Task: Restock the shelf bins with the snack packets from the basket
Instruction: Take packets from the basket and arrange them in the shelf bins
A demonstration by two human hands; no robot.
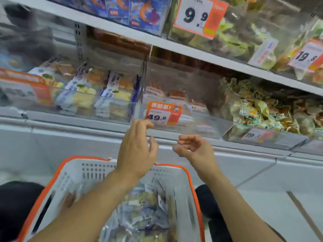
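Hands first: I see my left hand (137,145) raised at the front lip of the clear shelf bin (183,126), its fingertips hooked loosely at that edge just beside the orange price tag (163,115) reading 49.8, gripping nothing I can make out. My right hand (194,148) hangs just below the same lip, fingers loosely curled and holding nothing, a small gap between the two hands. The bin holds red-and-white packets (176,95) toward its back, with open room above them under the upper shelf edge (192,51). To its left edge sits a neighbouring bin of blue-and-white packets (111,89); to its right, one heaped with green-and-yellow wrapped pieces (258,110). Below my forearms, the white basket (90,170) with its orange rim holds the snack packets (143,215), blurred, piled toward its near side.
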